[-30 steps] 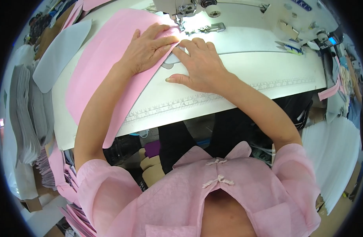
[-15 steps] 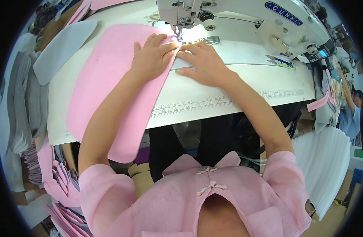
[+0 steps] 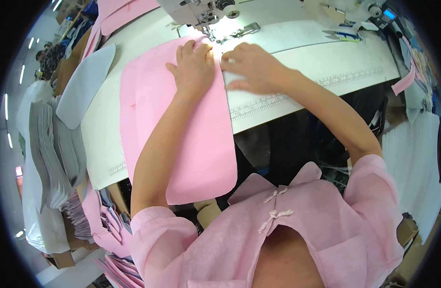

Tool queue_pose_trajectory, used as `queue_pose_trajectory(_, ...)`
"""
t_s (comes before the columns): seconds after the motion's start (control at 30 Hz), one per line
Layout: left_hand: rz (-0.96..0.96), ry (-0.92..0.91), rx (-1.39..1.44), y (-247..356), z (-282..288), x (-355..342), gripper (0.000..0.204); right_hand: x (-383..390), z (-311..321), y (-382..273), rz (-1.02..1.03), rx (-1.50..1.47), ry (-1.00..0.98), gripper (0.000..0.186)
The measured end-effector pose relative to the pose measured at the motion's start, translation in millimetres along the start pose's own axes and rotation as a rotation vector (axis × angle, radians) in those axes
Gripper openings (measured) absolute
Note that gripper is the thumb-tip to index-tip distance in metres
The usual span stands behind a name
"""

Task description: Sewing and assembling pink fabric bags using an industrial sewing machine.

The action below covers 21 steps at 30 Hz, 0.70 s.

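Pink panel [image 3: 203, 144]: lies on the sewing table [image 3: 326, 62], its near end overhanging the front edge. Its long axis runs from the machine's presser foot [image 3: 209, 34] towards your body. Your left hand [image 3: 194, 69] is nearer, flat on its far end, fingers spread, pressing rather than gripping. Your right hand [image 3: 254, 69] is just beside the panel's right edge, thumb wide of loosely curved fingers; blur prevents confirming contact. Compared with half a second ago, the panel's near end has swung rightward, and your hands stand further apart.
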<state>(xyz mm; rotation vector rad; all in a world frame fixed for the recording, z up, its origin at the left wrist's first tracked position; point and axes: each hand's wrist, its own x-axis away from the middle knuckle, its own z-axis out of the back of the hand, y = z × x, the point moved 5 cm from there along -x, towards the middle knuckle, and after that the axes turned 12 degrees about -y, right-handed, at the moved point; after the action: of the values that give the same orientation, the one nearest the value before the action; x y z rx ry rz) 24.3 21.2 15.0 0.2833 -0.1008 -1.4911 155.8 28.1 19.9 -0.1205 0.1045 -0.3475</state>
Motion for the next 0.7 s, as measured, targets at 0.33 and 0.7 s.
queue_pose_trajectory(0.33, -0.068, -0.006, 0.068, -12, 2, -10, 0.025, 35, 2, -54, 0.142, -0.117, 0.237, 0.05)
queue_pose_trajectory(0.7, -0.3, -0.037, -0.157, -22, 17, 2, 0.033, 34, 2, -59, 0.129, -0.172, 0.091, 0.055)
